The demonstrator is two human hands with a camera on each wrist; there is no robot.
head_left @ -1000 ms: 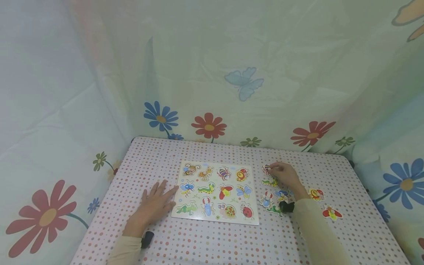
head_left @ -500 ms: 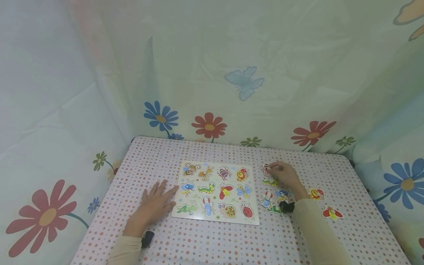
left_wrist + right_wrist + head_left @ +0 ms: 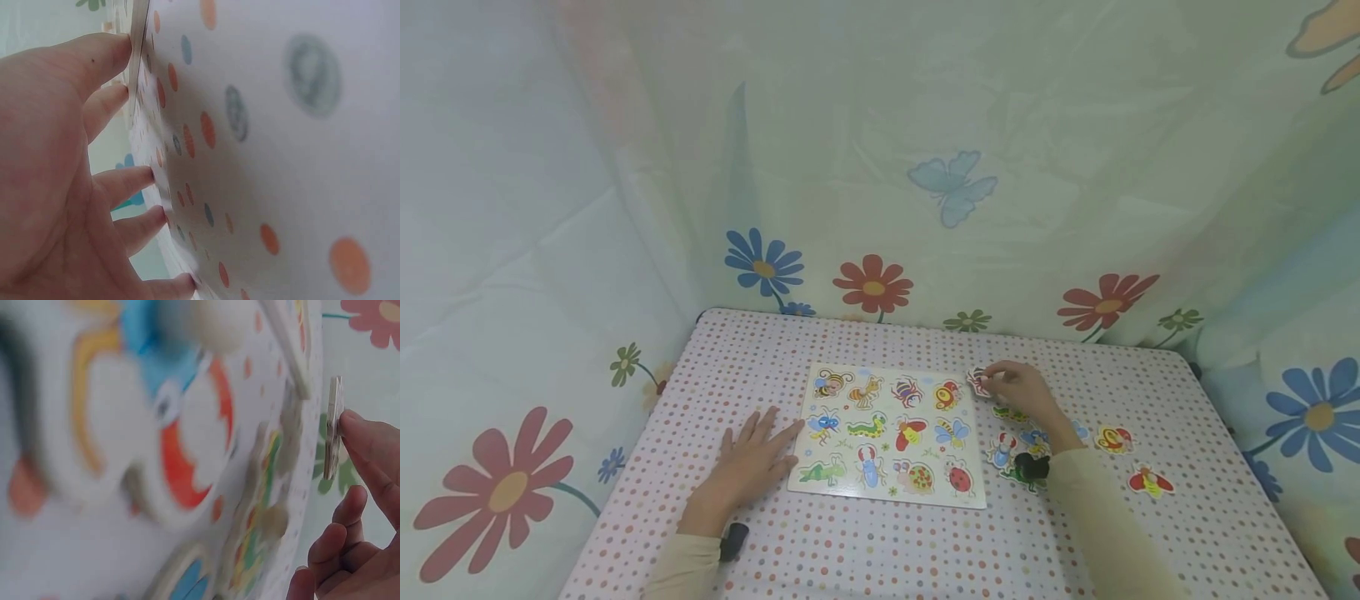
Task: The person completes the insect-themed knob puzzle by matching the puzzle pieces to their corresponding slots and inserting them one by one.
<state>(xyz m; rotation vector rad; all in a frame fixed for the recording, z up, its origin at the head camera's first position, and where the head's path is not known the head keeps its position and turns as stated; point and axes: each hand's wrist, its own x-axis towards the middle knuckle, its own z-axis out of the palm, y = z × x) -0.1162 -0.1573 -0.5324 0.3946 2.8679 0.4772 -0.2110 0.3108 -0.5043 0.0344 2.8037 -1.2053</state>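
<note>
A wooden insect puzzle board (image 3: 850,500) lies flat on the table. My left hand (image 3: 751,468) spreads its fingers at the board's left side; in the left wrist view the thumb and a fingertip touch the board's edge (image 3: 139,56), while other fingertips rest on the cloth. With my right hand (image 3: 1026,396) I pinch a striped red-and-dark bug puzzle piece (image 3: 976,382) by the board's upper right corner. The right wrist view has this piece (image 3: 333,428) edge-on, raised off the table, its knob hidden by the fingers.
Right of the board lie a caterpillar piece (image 3: 1009,413), a blue stag beetle piece (image 3: 1002,451) and a green piece (image 3: 1017,475), partly under my right wrist. Farther right are a red-and-yellow butterfly piece (image 3: 1115,440) and a red-winged piece (image 3: 1151,482). A flowered curtain (image 3: 820,167) stands behind the dotted table.
My right hand has lifted the striped bug piece from its place above the caterpillar piece and carried it left toward the board. The left hand and board have stayed still.
</note>
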